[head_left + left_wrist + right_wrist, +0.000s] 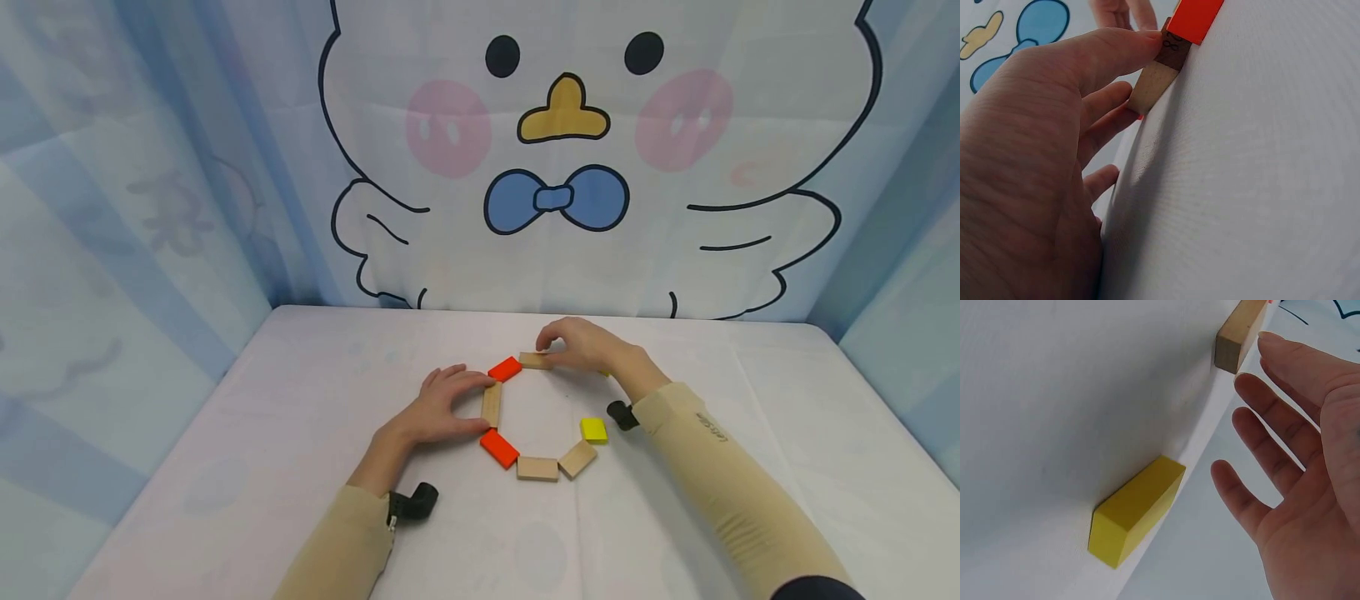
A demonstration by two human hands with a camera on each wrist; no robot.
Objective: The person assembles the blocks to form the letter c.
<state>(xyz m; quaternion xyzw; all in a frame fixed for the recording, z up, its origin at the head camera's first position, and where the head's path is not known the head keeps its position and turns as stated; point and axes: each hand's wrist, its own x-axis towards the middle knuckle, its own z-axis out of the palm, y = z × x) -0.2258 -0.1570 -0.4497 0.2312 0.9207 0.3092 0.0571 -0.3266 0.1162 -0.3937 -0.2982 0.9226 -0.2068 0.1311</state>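
My left hand (pixel 442 408) pinches a plain wooden block (pixel 491 406) at the left of a ring of blocks, thumb at its near end and fingertips at its far end. A dark mark shows on that block (pixel 1154 87) in the left wrist view. Red blocks (pixel 505 369) (pixel 499 448) lie off both its ends. At the back, my right hand (pixel 585 343) is over another wooden block (pixel 534 361). In the right wrist view its thumb tip is right at the block's (pixel 1238 337) edge, other fingers loosely spread. A yellow block (pixel 1135 506) lies nearby, mostly hidden in the head view.
Wooden blocks (pixel 537 469) (pixel 577 459) and a yellow block (pixel 594 431) form the near and right side of the ring. They lie on a white cloth-covered table (pixel 300 375). A printed cartoon curtain (pixel 555 267) hangs behind the table's back edge.
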